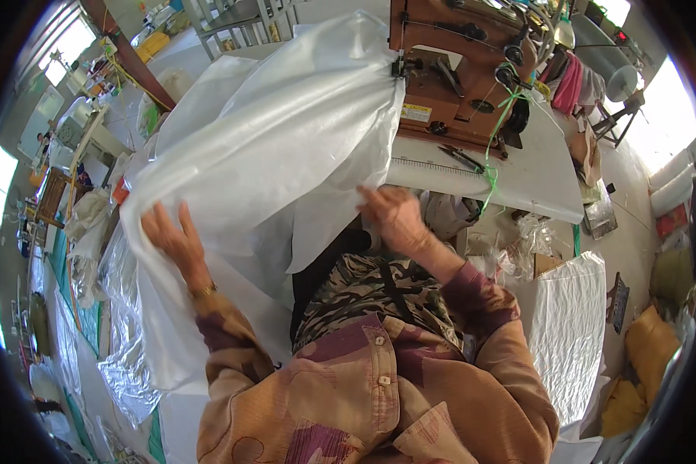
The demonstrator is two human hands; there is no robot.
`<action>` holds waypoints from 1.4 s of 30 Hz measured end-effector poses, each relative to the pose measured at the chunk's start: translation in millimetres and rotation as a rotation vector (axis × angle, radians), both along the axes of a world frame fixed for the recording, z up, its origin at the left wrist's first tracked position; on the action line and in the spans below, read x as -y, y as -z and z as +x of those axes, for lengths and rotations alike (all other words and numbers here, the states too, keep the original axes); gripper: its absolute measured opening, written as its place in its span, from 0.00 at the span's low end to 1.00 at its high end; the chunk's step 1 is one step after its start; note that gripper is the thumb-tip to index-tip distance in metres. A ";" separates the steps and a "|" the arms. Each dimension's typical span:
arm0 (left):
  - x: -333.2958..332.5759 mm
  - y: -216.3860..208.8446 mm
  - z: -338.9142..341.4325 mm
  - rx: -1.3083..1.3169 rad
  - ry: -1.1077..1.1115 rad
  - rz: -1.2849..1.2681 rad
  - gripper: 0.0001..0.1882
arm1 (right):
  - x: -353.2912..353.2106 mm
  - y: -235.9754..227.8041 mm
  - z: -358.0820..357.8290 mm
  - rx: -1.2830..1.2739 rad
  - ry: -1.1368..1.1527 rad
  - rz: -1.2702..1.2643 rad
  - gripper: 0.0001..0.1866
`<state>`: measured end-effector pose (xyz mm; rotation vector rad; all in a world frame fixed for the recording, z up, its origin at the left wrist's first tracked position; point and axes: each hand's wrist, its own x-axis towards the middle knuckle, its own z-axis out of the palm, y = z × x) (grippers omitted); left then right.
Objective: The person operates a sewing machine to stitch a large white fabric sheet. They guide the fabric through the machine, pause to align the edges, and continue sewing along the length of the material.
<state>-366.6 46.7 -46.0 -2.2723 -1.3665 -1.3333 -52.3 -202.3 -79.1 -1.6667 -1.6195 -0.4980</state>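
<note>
A large sheet of translucent white plastic [286, 131] spreads from the brown sewing machine [460, 85] down over the table's left side and towards my lap. Its gathered far right end lies under the machine's needle area. My left hand [176, 238] rests on the sheet's left part, fingers spread and nothing gripped. Close to the sheet's near right edge is my right hand [398, 220], its fingers smeared by motion. Whether it touches or pinches the plastic does not show.
A pair of dark-handled snips [462, 158] lies by a ruler strip [433, 167] on the white machine table [537, 182]. Green string [493, 170] hangs from the machine. Silvery padded sheet [568, 332] stands at the right; crumpled silver film [124, 348] hangs at the left.
</note>
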 end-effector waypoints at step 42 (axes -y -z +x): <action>169.6 -5.1 13.5 1.134 0.749 -1.239 0.07 | 68.2 -21.4 -89.0 -1.247 -0.559 -0.109 0.18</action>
